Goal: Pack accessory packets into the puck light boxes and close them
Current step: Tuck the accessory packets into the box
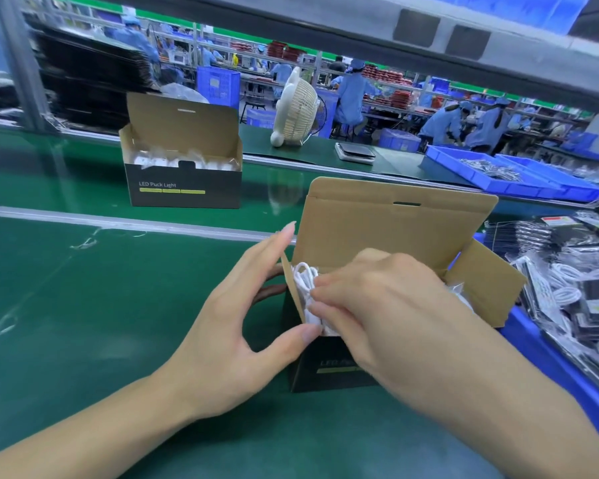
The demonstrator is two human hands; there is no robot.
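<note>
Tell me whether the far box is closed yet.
No: the far box on the belt has its lid flap standing upright, with white packets showing inside its open top.

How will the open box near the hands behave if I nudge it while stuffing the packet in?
The near box is thin cardboard, so probably light and apt to slide on the smooth green belt. Its tall raised lid may make it tip backward. The left hand bracing the side flap likely steadies it.
</note>
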